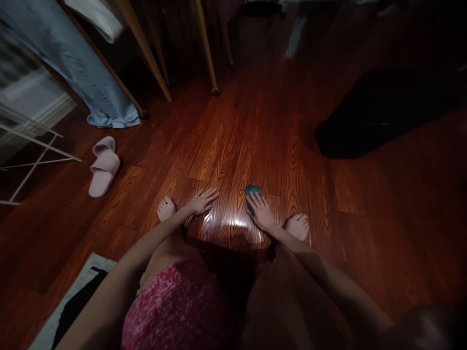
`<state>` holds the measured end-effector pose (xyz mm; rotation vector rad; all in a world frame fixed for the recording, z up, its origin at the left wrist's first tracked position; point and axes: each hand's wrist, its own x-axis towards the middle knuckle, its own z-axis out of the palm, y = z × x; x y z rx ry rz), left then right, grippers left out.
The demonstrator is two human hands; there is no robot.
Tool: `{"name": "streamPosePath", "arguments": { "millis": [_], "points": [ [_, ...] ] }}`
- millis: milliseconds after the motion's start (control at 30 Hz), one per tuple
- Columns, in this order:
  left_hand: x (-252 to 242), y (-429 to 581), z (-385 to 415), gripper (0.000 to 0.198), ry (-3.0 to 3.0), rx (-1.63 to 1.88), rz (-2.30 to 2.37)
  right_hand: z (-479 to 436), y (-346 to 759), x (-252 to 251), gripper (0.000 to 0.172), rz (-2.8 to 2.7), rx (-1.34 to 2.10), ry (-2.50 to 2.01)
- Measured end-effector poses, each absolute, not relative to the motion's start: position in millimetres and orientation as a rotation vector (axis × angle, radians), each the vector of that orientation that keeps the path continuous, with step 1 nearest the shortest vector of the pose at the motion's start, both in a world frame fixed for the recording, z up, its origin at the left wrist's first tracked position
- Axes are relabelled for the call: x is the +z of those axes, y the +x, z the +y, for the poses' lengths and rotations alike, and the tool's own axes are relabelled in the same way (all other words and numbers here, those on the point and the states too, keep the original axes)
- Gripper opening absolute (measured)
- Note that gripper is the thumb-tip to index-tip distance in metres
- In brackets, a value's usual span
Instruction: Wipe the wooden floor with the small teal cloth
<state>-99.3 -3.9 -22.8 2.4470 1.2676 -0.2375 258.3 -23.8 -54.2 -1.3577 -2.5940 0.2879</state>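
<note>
My left hand [203,201] lies open on the reddish wooden floor [219,150], its fingers stretched out and slightly apart. A ring shows on one finger, and nothing is in that hand. To its right, a small blue-green cloth [252,188] is spread on the floor. My right hand [261,210] rests flat on top of this cloth with the fingers extended, covering part of it. Whether the cloth is one layer or folded, I cannot tell. Light reflects brightly off the boards between the two hands.
My bare feet are planted outside the hands. Pink slippers [104,167] lie at the left, near a white wire rack [40,150]. Blue jeans [83,68] hang by wooden legs [208,48] further back. A large dark object [379,114] stands at the right.
</note>
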Motion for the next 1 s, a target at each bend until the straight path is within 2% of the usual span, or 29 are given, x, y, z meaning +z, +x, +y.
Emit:
{"name": "streamPosePath", "arguments": {
  "millis": [100, 167, 367, 433, 633, 700, 933, 1000],
  "points": [
    [-22.5, -99.3, -3.2, 0.068, 2.437, -0.25, 1.273, -28.9, 240.7, -47.1, 0.059, -2.818, 0.359, -0.954],
    [-20.8, -97.9, -2.9, 0.068, 2.425, -0.269, 1.276, -23.5, 234.5, -46.0, 0.059, -2.825, 0.375, -0.889],
    [-18.0, -95.6, -2.6, 0.069, 2.418, -0.284, 1.282, -4.0, 257.8, -58.8, 0.064, -2.404, 0.291, -1.536],
    [-18.6, -96.7, -2.9, 0.069, 2.433, -0.273, 1.275, -8.5, 264.9, -60.7, 0.065, -2.346, 0.264, -1.608],
    [-18.8, -98.5, -3.4, 0.069, 2.435, -0.255, 1.267, -28.6, 246.3, -48.4, 0.059, -2.772, 0.355, -1.013],
    [-17.7, -97.3, -3.2, 0.069, 2.426, -0.259, 1.268, -25.8, 240.1, -45.6, 0.058, -2.793, 0.386, -0.956],
    [-16.5, -95.2, -2.6, 0.07, 2.419, -0.27, 1.271, -8.5, 261.9, -58.4, 0.065, -2.356, 0.311, -1.584],
    [-16.1, -95.6, -2.8, 0.069, 2.417, -0.273, 1.275, -13.7, 266.8, -59.3, 0.066, -2.32, 0.287, -1.617]
  ]
}}
